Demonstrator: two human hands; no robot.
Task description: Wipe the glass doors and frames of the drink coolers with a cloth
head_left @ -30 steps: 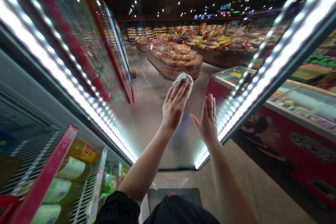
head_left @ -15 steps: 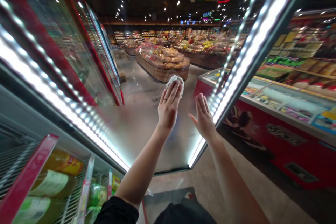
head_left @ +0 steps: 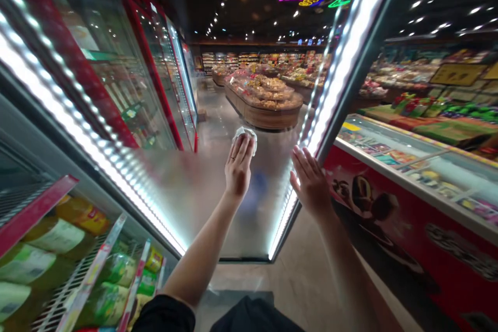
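Pressed under the fingers of my left hand (head_left: 238, 168) is a crumpled white cloth (head_left: 249, 136), flat against the glass door (head_left: 218, 202). A ring shows on one finger of that hand. My right hand (head_left: 310, 179) is at the door's lit right edge (head_left: 330, 114), its fingers stretched out and the thumb apart, with nothing seen in it. Whether its palm touches the frame cannot be told.
Shelves of bottles (head_left: 58, 236) stand at the lower left, beside the door's left light strip (head_left: 97, 166). A red chest freezer (head_left: 373, 207) is on the right. Beyond the glass are a wooden display island (head_left: 264, 111) and red-framed coolers (head_left: 150, 78).
The view has turned left. My left hand and the cloth sit lower and further left over the glass. My right hand now overlaps the lit door edge.
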